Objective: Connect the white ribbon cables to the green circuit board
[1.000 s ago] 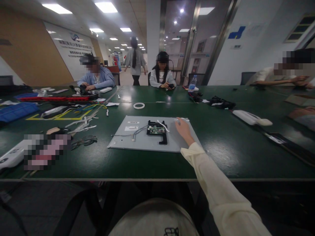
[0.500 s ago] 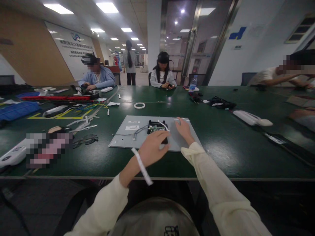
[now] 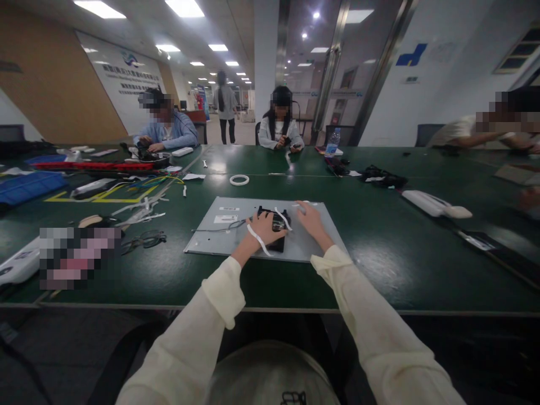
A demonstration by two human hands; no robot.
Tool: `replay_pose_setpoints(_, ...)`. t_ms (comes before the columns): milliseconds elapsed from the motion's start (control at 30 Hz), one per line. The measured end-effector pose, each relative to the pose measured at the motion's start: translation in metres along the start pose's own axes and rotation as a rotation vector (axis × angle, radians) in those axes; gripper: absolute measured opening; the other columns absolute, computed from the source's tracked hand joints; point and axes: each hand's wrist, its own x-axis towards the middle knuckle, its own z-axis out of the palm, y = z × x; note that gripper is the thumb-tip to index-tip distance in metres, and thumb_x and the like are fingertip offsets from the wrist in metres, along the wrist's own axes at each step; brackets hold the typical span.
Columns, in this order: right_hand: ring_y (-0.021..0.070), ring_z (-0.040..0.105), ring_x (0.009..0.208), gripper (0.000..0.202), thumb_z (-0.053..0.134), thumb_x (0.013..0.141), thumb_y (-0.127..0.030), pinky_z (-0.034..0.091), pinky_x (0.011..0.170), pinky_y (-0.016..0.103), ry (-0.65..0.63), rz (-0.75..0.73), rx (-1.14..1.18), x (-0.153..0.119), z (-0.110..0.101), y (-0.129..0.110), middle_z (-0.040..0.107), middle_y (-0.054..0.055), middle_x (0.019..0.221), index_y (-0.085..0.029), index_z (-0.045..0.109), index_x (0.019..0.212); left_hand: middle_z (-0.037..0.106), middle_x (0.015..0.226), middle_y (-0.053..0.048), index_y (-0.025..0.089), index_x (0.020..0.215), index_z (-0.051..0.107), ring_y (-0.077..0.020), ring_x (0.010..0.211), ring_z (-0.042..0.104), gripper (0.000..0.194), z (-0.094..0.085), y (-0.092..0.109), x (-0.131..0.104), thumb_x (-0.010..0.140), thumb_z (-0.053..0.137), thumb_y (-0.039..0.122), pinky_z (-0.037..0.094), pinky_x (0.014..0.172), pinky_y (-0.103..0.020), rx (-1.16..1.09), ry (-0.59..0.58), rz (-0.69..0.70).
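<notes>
The left hand (image 3: pixel 264 226) lies loosely curled on the black board (image 3: pixel 276 232) at the middle of the grey panel (image 3: pixel 314 250). The right hand (image 3: pixel 310 219) rests flat and open on the panel at the board's 3 o'clock. A tape ring (image 3: pixel 239 180) lies on the tabletop (image 3: pixel 379 242) at 12 o'clock.

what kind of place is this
Probably an electronics assembly or repair workroom: a circuit board on a metal panel under the person's hands, loose coloured wires, and co-workers along shared green tables.

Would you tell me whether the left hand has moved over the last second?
Yes. The left hand came into view and went forward onto the black module on the grey panel.
</notes>
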Motion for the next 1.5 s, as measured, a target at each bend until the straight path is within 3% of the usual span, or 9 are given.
replay_pose_setpoints(167, 0.017, 0.06, 0.092, 0.032, 0.044, 0.084, -0.026, 0.044, 0.086, 0.03, -0.043, -0.035, 0.152, 0.001, 0.005, -0.01, 0.064, 0.006, 0.104, -0.017, 0.06, 0.109, 0.045, 0.131, -0.006, 0.025, 0.122, 0.041, -0.0317, 0.123, 0.034, 0.06, -0.013, -0.008, 0.002, 0.068, 0.055, 0.049, 0.027, 0.1, -0.051, -0.074, -0.132, 0.331)
replay_pose_setpoints(367, 0.0139, 0.064, 0.077, 0.028, 0.044, 0.084, -0.026, 0.048, 0.072, 0.025, -0.096, -0.016, 0.24, -0.003, 0.003, -0.016, 0.065, 0.004, 0.098, -0.018, 0.061, 0.105, 0.053, 0.121, -0.004, 0.024, 0.112, 0.045, -0.025, 0.115, 0.045, 0.048, -0.021, -0.012, 0.001, 0.067, 0.056, 0.037, 0.02, 0.105, -0.049, -0.172, -0.207, 0.459)
replay_pose_setpoints(500, 0.0151, 0.064, 0.077, 0.026, 0.048, 0.082, -0.025, 0.047, 0.078, 0.028, -0.101, -0.07, 0.127, -0.005, 0.001, -0.021, 0.066, 0.004, 0.095, -0.019, 0.063, 0.103, 0.053, 0.121, -0.005, 0.024, 0.111, 0.046, -0.0247, 0.115, 0.045, 0.047, -0.023, -0.015, 0.0, 0.066, 0.057, 0.034, 0.017, 0.106, -0.051, -0.157, -0.206, 0.466)
replay_pose_setpoints(633, 0.0154, 0.063, 0.08, 0.026, 0.049, 0.081, -0.023, 0.047, 0.08, 0.028, -0.101, -0.105, 0.072, -0.006, 0.0, -0.025, 0.065, 0.004, 0.1, -0.019, 0.063, 0.103, 0.039, 0.136, -0.007, 0.024, 0.117, 0.042, -0.0277, 0.124, 0.035, 0.055, -0.021, -0.026, 0.002, 0.065, 0.059, 0.035, 0.024, 0.103, -0.05, -0.131, -0.098, 0.415)
replay_pose_setpoints(833, 0.0153, 0.062, 0.083, 0.027, 0.049, 0.081, -0.021, 0.046, 0.083, 0.029, -0.119, -0.099, 0.06, -0.007, -0.001, -0.026, 0.065, 0.005, 0.102, -0.018, 0.062, 0.105, 0.046, 0.12, -0.016, 0.014, 0.123, 0.04, -0.0274, 0.114, 0.045, 0.059, -0.009, -0.037, 0.009, 0.078, 0.047, 0.051, 0.038, 0.093, -0.039, -0.103, 0.21, -0.045)
replay_pose_setpoints(933, 0.0149, 0.062, 0.084, 0.028, 0.049, 0.081, -0.019, 0.046, 0.083, 0.029, -0.128, -0.103, 0.078, -0.009, -0.002, -0.027, 0.064, 0.005, 0.103, -0.018, 0.061, 0.105, 0.05, 0.113, -0.015, 0.016, 0.112, 0.05, -0.0302, 0.11, 0.047, 0.056, -0.004, -0.033, 0.008, 0.078, 0.042, 0.059, 0.04, 0.089, -0.043, -0.028, 0.202, -0.174)
replay_pose_setpoints(1100, 0.0149, 0.062, 0.084, 0.029, 0.049, 0.079, -0.018, 0.046, 0.082, 0.028, -0.14, -0.089, 0.111, -0.01, -0.005, -0.03, 0.064, 0.004, 0.103, -0.019, 0.061, 0.105, 0.055, 0.11, -0.015, 0.015, 0.11, 0.053, -0.031, 0.107, 0.049, 0.054, -0.006, -0.028, 0.007, 0.077, 0.044, 0.056, 0.041, 0.087, -0.043, -0.019, 0.128, -0.096)
replay_pose_setpoints(1333, 0.0148, 0.062, 0.082, 0.03, 0.049, 0.078, -0.018, 0.046, 0.082, 0.028, -0.112, -0.057, 0.122, -0.009, -0.005, -0.028, 0.064, 0.003, 0.104, -0.02, 0.061, 0.105, 0.055, 0.118, -0.012, 0.013, 0.125, 0.041, -0.0215, 0.109, 0.052, 0.055, -0.009, -0.043, 0.017, 0.07, 0.045, 0.01, 0.042, 0.093, -0.033, -0.171, 0.058, 0.083)
replay_pose_setpoints(1500, 0.0152, 0.063, 0.083, 0.031, 0.047, 0.078, -0.017, 0.047, 0.079, 0.028, -0.03, -0.031, 0.151, -0.006, -0.004, -0.021, 0.065, 0.004, 0.102, -0.018, 0.06, 0.106, 0.049, 0.127, -0.01, 0.011, 0.13, 0.035, -0.0159, 0.116, 0.046, 0.064, -0.009, -0.052, 0.02, 0.068, 0.034, -0.002, 0.035, 0.101, -0.03, -0.195, -0.001, 0.282)
